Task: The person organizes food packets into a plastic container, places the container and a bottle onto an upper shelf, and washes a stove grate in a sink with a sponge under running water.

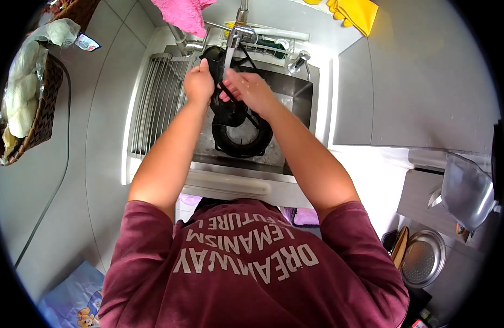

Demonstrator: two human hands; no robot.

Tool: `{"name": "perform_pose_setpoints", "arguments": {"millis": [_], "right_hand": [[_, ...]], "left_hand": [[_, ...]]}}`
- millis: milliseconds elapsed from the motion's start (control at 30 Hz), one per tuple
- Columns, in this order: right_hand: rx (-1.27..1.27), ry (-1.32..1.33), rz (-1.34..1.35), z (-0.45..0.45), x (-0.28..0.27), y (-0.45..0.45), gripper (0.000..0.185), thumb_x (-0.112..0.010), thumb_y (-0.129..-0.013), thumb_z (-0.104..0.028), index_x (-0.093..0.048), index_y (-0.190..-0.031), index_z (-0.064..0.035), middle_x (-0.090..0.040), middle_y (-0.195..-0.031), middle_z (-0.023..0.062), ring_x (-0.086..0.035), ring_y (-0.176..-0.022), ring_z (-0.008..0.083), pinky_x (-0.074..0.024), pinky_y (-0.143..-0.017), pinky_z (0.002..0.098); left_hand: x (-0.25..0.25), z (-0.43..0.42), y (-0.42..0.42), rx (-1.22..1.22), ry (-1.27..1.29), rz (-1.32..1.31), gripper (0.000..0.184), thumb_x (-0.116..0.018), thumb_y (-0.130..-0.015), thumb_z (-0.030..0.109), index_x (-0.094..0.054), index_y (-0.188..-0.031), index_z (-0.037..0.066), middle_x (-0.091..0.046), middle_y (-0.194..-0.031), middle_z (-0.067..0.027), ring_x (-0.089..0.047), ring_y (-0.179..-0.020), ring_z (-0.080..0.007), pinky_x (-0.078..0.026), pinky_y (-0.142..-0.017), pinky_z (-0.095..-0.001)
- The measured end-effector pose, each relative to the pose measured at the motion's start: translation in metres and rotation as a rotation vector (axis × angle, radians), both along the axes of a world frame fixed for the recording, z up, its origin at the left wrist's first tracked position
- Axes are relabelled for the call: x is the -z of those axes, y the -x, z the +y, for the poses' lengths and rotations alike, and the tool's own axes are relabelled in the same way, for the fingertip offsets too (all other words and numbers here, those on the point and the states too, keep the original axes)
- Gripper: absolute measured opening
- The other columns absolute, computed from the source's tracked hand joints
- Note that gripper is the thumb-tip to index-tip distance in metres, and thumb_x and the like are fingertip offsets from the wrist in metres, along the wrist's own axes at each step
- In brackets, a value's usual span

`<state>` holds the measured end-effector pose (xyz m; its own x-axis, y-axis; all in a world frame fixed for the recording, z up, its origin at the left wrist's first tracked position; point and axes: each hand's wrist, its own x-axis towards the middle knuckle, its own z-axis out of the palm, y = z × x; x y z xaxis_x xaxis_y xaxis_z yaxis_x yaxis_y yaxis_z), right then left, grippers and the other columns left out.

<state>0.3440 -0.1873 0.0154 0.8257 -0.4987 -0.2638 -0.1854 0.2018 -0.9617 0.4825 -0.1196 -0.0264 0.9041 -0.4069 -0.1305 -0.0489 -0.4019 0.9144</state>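
Over the sink [296, 104], my left hand [199, 85] is closed on the edge of a glossy black part with thin bars [228, 113], thumb up. My right hand [249, 92] meets the same part from the other side. Its fingers are curled in against a thin black bar and slightly blurred. Water runs from the faucet [236, 36] between both hands onto the part. Below it, a black ring with small tabs [222, 143] lies on the sink bottom. The held part overlaps the ring's upper edge, and I cannot tell whether they are joined.
A slatted metal drying rack [153, 104] covers the sink's left side. Behind the faucet is a wire caddy [274, 46], with a soap dispenser [299, 61] at its right. A pink cloth [182, 15] hangs above, yellow gloves [356, 13] lie upper right, and a woven basket [47, 101] is left.
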Motion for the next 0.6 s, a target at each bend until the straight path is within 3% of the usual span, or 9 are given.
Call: {"name": "perform_pose_setpoints", "arguments": {"millis": [100, 200, 233, 267, 367, 500, 600], "right_hand": [[-0.065, 0.296, -0.039, 0.017, -0.005, 0.015, 0.039, -0.066, -0.087, -0.037, -0.066, -0.101, -0.0008, -0.07, -0.087, 0.0123, -0.065, -0.076, 0.0184, -0.051, -0.073, 0.0304], [-0.05, 0.672, 0.045, 0.017, 0.005, 0.029, 0.04, -0.068, -0.085, -0.037, -0.065, -0.105, -0.0028, -0.069, -0.095, 0.014, -0.066, -0.083, 0.0282, -0.0508, -0.078, 0.0358], [-0.045, 0.816, 0.072, 0.014, 0.015, 0.031, 0.039, -0.068, -0.085, -0.035, -0.065, -0.105, -0.0022, -0.069, -0.095, 0.0147, -0.066, -0.084, 0.029, -0.0507, -0.078, 0.0359], [-0.039, 0.959, 0.1, 0.011, 0.02, 0.032, 0.037, -0.068, -0.085, -0.034, -0.065, -0.105, -0.0016, -0.068, -0.096, 0.0153, -0.065, -0.084, 0.0298, -0.0506, -0.079, 0.036], [-0.064, 1.061, 0.146, -0.003, 0.023, 0.024, 0.036, -0.07, -0.083, -0.036, -0.067, -0.101, -0.0047, -0.067, -0.091, 0.0156, -0.063, -0.081, 0.0335, -0.05, -0.074, 0.0384], [-0.168, 1.038, 0.124, -0.035, 0.001, 0.006, 0.032, -0.069, -0.083, -0.039, -0.068, -0.093, -0.0084, -0.065, -0.078, 0.0142, -0.061, -0.069, 0.0315, -0.0471, -0.062, 0.0384], [-0.254, 1.014, 0.191, -0.055, -0.009, -0.013, 0.036, -0.069, -0.083, -0.04, -0.069, -0.089, -0.0046, -0.062, -0.069, 0.0138, -0.057, -0.06, 0.0265, -0.046, -0.06, 0.036]], "left_hand": [[-0.01, 0.004, -0.013, 0.05, 0.022, 0.154, 0.044, -0.053, -0.096, 0.038, -0.068, -0.091, -0.003, -0.067, -0.085, -0.017, -0.063, -0.077, -0.0239, -0.048, -0.071, -0.039], [-0.016, 0.01, -0.028, -0.095, 0.119, 0.569, 0.044, -0.052, -0.097, 0.039, -0.064, -0.106, -0.003, -0.067, -0.1, -0.0143, -0.064, -0.08, -0.026, -0.049, -0.069, -0.0388], [0.023, 0.011, -0.053, -0.091, 0.064, 0.589, 0.04, -0.051, -0.098, 0.038, -0.063, -0.108, 0.001, -0.066, -0.1, -0.0101, -0.064, -0.076, -0.0241, -0.05, -0.063, -0.0386], [0.025, 0.013, -0.054, -0.113, 0.131, 0.651, 0.038, -0.05, -0.098, 0.038, -0.063, -0.106, 0.002, -0.066, -0.097, -0.0089, -0.063, -0.074, -0.0226, -0.05, -0.061, -0.0381], [0.032, 0.022, -0.055, -0.127, 0.242, 0.773, 0.03, -0.046, -0.1, 0.035, -0.061, -0.098, 0.009, -0.065, -0.084, -0.0035, -0.061, -0.063, -0.0167, -0.05, -0.053, -0.035], [0.029, 0.03, -0.072, -0.013, 0.058, 0.778, 0.034, -0.043, -0.1, 0.037, -0.06, -0.096, 0.008, -0.065, -0.077, -0.0043, -0.063, -0.062, -0.0164, -0.051, -0.054, -0.0309], [0.01, 0.032, -0.078, 0.136, -0.065, 0.846, 0.04, -0.042, -0.098, 0.043, -0.06, -0.092, 0.008, -0.067, -0.078, -0.0062, -0.065, -0.065, -0.0147, -0.053, -0.057, -0.0283]]}}
